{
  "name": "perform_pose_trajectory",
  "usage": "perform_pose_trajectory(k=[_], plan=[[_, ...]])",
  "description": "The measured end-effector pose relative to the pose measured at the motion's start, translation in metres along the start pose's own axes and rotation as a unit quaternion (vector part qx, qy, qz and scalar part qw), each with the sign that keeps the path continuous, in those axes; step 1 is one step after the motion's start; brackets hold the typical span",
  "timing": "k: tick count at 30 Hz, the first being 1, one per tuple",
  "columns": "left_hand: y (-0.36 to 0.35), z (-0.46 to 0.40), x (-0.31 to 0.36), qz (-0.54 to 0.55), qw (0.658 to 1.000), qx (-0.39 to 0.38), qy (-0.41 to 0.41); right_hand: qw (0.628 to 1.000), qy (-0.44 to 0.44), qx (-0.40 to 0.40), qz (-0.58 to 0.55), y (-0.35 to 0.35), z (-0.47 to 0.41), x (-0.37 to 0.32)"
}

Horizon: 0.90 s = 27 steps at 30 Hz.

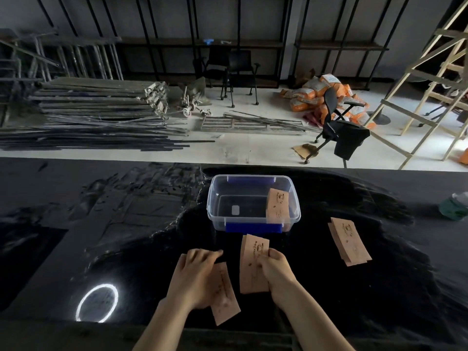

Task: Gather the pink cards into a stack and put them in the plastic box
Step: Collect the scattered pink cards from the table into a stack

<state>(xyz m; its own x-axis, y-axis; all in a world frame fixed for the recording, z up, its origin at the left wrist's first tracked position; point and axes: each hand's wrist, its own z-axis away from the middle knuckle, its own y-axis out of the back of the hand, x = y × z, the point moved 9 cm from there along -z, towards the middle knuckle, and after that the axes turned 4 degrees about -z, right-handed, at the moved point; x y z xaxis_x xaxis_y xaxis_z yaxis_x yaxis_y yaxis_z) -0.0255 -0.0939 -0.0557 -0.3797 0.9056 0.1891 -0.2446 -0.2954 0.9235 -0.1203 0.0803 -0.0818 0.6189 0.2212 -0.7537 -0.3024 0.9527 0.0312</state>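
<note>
A clear plastic box (215, 198) with blue latches stands on the black cloth, with a few pink cards (276, 207) leaning against its right wall. My right hand (276, 272) grips a small stack of pink cards (252, 264) just in front of the box. My left hand (196, 274) lies flat on another pink card (225, 297), which rests on the cloth. To the right, a third pile of pink cards (349, 240) lies untouched.
The black cloth (329, 287) covers a dark table (76, 198). A bright ring of light (97, 304) falls on it at the front left. A green object (454, 206) sits at the far right edge. Chairs, poles and bags stand on the floor beyond.
</note>
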Motion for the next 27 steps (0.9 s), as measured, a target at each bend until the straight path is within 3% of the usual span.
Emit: perform_pose_trajectory(k=[9, 11, 13, 16, 18, 23, 27], plan=[[0.011, 0.001, 0.012, -0.031, 0.999, 0.034, -0.002, 0.999, 0.006, -0.017, 0.05, -0.012, 0.005, 0.002], [0.02, 0.002, 0.011, 0.021, 0.997, 0.074, 0.006, 0.997, 0.016, -0.03, 0.062, -0.014, 0.008, 0.0], [0.03, 0.003, 0.004, 0.149, 0.981, 0.124, 0.025, 0.996, 0.028, -0.043, 0.069, -0.017, 0.01, -0.002], [0.036, 0.002, -0.008, 0.335, 0.927, 0.161, 0.048, 0.995, 0.049, -0.054, 0.071, -0.021, 0.014, -0.005], [0.037, 0.0, -0.016, 0.403, 0.895, 0.175, 0.072, 0.993, 0.065, -0.062, 0.073, -0.025, 0.016, -0.008], [0.041, 0.0, -0.01, 0.492, 0.849, 0.183, 0.066, 0.989, 0.083, -0.104, 0.067, -0.038, 0.023, -0.011], [0.04, 0.001, -0.013, 0.436, 0.877, 0.189, 0.076, 0.988, 0.076, -0.109, 0.076, -0.042, 0.023, -0.01]])
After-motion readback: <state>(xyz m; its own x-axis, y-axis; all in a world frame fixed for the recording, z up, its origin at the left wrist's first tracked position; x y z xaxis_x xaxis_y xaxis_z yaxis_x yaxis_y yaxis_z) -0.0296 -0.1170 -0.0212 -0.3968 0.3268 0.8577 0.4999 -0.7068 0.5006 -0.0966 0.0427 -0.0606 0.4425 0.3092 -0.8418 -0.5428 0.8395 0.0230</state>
